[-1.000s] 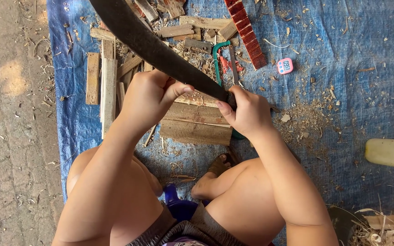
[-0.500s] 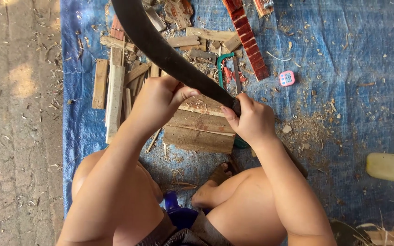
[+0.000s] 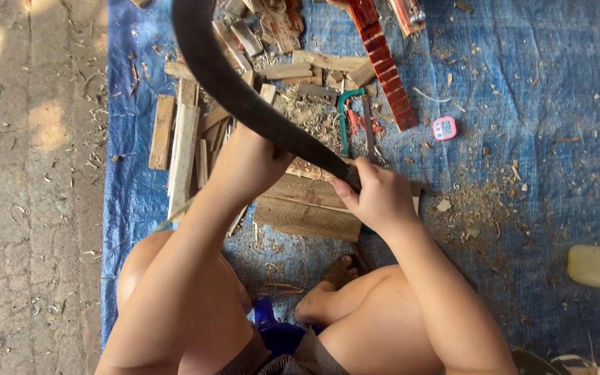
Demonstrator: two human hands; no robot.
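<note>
Blue tarp (image 3: 557, 83) covers the ground, strewn with wood scraps (image 3: 175, 139) and shavings, a red slat (image 3: 387, 66) and a small pink timer (image 3: 444, 128). Both hands clench a long dark curved blade (image 3: 223, 76): the right hand (image 3: 380, 198) at its lower end, the left hand (image 3: 251, 163) just beside. It slants above a wooden block (image 3: 307, 208) before the knees.

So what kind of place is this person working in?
Probably an informal outdoor woodworking spot on the ground: a blue tarp spread over bare concrete, wood scraps and shavings scattered around, and a small saw lying near the long dark curved blade.
</note>
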